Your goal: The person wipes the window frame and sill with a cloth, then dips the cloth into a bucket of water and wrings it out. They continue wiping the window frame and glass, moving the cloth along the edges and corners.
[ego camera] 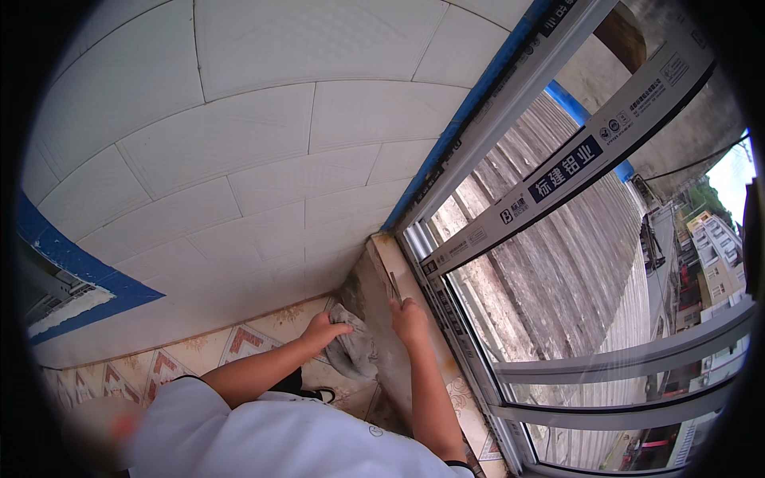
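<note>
My left hand [323,331] grips a crumpled grey cloth [352,349], which hangs beside the low wall below the window. My right hand [410,319] is closed around a thin, narrow metal tool [394,283]; its handle is hidden in the fist, and its exact kind cannot be told. The tool points towards the corner, over the tiled window sill [391,251]. Both forearms reach forward from a light short-sleeved shirt.
A white tiled wall [257,137] meets the sill at the corner. Along the right runs an aluminium window frame [514,203] with printed protective film. Corrugated roofing [556,239] and buildings show outside. Patterned floor tiles [245,340] and a shoe [326,395] are below.
</note>
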The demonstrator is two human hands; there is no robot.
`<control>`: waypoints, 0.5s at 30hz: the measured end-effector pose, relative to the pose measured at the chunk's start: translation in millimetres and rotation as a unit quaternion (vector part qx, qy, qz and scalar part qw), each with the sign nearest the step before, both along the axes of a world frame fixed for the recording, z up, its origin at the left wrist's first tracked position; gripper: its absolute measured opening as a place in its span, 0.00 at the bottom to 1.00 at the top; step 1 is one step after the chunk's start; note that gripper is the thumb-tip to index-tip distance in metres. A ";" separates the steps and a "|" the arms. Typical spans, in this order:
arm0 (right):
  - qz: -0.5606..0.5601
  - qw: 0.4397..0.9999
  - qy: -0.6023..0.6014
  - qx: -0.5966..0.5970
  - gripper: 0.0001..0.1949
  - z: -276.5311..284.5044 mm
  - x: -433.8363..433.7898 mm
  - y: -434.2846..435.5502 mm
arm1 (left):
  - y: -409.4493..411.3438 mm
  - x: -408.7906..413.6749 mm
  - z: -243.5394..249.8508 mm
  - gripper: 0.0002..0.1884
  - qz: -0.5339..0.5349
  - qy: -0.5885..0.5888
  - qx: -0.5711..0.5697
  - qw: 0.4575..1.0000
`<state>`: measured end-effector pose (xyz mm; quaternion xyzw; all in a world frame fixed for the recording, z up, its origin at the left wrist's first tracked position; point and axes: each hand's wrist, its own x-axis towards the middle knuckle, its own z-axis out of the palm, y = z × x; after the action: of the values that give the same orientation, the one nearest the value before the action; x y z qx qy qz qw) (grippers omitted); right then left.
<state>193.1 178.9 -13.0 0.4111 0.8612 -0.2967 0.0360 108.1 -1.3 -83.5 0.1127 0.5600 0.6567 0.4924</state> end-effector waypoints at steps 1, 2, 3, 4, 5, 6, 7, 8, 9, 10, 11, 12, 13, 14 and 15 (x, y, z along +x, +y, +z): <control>0.027 0.997 -0.030 0.060 0.17 -7.0 -5.1 8.1 | -4.0 -6.3 5.7 0.22 0.017 -0.020 -0.006 1.000; 0.015 0.998 0.038 0.046 0.17 -21.0 -12.1 13.9 | -9.0 -11.1 13.0 0.21 0.018 -0.009 -0.015 1.000; 0.001 0.997 0.080 0.017 0.16 -29.5 -21.8 21.3 | -13.2 -16.2 23.4 0.20 0.020 0.004 -0.021 1.000; -0.009 0.992 0.124 -0.014 0.16 -35.2 -35.5 27.5 | -17.6 -23.1 30.0 0.19 0.024 0.017 -0.030 0.999; -0.020 0.985 0.168 -0.044 0.15 -40.6 -46.8 33.4 | -21.1 -29.3 31.8 0.19 0.024 0.013 -0.031 0.999; -0.029 0.985 0.170 0.006 0.15 -44.1 -57.9 34.2 | -27.9 -34.2 30.7 0.19 0.025 0.008 -0.036 0.999; -0.038 0.983 0.171 0.057 0.15 -47.5 -67.4 35.1 | -33.7 -39.1 28.4 0.20 0.026 0.003 -0.040 0.999; -0.048 0.978 0.171 0.108 0.15 -50.2 -74.3 37.1 | -38.4 -44.5 25.6 0.20 0.042 0.025 -0.074 0.996; -0.053 0.975 0.164 0.141 0.15 -53.4 -79.8 38.2 | -45.9 -49.3 18.5 0.20 0.053 0.013 -0.059 0.997; -0.058 0.970 0.158 0.175 0.15 -54.7 -85.1 40.0 | -52.0 -54.8 9.8 0.20 0.063 0.001 -0.042 0.997; -0.063 0.964 0.151 0.210 0.14 -55.9 -89.3 42.1 | -56.4 -59.9 2.7 0.20 0.074 -0.011 -0.025 0.997; -0.062 0.969 0.131 0.200 0.15 -54.6 -94.9 43.6 | -60.9 -64.4 -0.2 0.20 0.079 -0.017 -0.022 0.996; -0.062 0.973 0.110 0.191 0.15 -52.6 -100.8 47.5 | -64.8 -67.9 -2.5 0.20 0.084 -0.023 -0.019 0.996; -0.062 0.977 0.090 0.182 0.16 -51.3 -104.8 48.9 | -67.6 -70.4 -4.0 0.20 0.089 -0.029 -0.016 0.995; -0.073 0.978 0.087 0.173 0.16 -54.9 -106.8 49.9 | -68.5 -73.5 -2.1 0.20 0.089 -0.030 -0.017 0.995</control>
<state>86.3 228.8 -67.9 0.4453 0.8670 -0.1796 -0.1329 34.6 -69.8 -85.6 0.0343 0.5636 0.6918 0.4502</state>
